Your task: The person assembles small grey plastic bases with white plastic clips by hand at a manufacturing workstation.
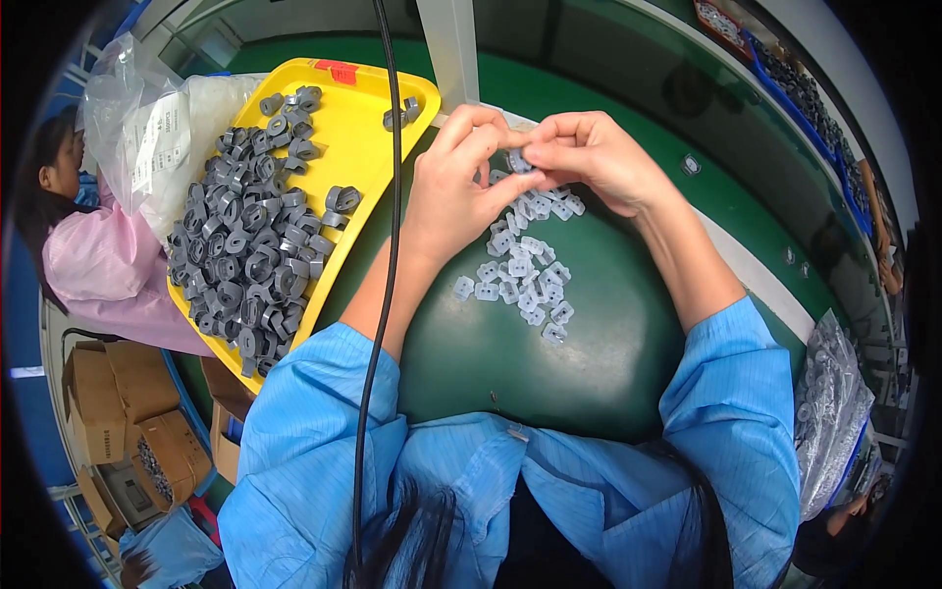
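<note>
At the far left sits a co-worker in a pink sleeve, beside a clear plastic bag. Next comes the yellow tray, slanted and heaped with dark grey parts; most lie toward its left side, leaving a bare strip along the right that gives the fingers room to pick out one at a time. A black cable hangs across the view over the tray's right edge and the left forearm; it is best to keep the sleeve from catching it.

The left grip is closed on a single grey part, thumb below and fingers above, raised over the far side of the green surface. A steady pinch on the outer rim should serve best here, with the face left free for the other side to work on.

Below the part, small translucent pieces lie scattered loosely on the surface, within easy reach; spreading them singly would make each easier to pick up.

The right grip is closed too, thumb and forefinger against the right end of the same part; whether a translucent piece is pinched there cannot be told. Light, square pressure seems wiser than twisting.
</note>
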Demonstrator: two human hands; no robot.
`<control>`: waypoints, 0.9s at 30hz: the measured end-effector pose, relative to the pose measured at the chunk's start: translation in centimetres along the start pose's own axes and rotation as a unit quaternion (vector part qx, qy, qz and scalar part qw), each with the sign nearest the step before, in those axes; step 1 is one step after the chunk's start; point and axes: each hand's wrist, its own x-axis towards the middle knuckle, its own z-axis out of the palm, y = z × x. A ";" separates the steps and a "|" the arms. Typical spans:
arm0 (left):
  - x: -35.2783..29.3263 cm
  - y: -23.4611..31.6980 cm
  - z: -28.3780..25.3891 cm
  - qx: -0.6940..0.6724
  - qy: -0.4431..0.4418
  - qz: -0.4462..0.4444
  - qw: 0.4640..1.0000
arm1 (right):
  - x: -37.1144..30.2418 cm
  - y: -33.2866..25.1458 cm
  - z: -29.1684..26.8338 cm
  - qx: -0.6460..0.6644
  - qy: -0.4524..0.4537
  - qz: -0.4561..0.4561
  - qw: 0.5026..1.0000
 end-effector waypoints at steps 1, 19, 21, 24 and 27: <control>0.0 0.0 -0.3 -0.018 -0.051 0.005 0.999 | -0.4 -0.5 -0.3 -0.027 -0.032 0.017 0.999; -0.7 -2.8 1.0 -0.182 -0.012 -0.210 0.960 | 1.7 1.2 -5.0 -0.085 0.157 -0.006 0.984; -0.1 -2.2 0.6 -0.287 -0.031 -0.283 0.915 | 1.9 2.0 -7.1 -0.266 0.229 -0.025 0.936; 0.4 -1.5 0.8 -0.391 -0.035 -0.383 0.836 | 1.1 3.1 -7.7 -0.505 0.315 -0.204 0.778; 0.4 -1.6 -0.1 -0.367 -0.046 -0.388 0.844 | -1.3 -0.1 -4.6 -0.437 0.201 -0.086 0.872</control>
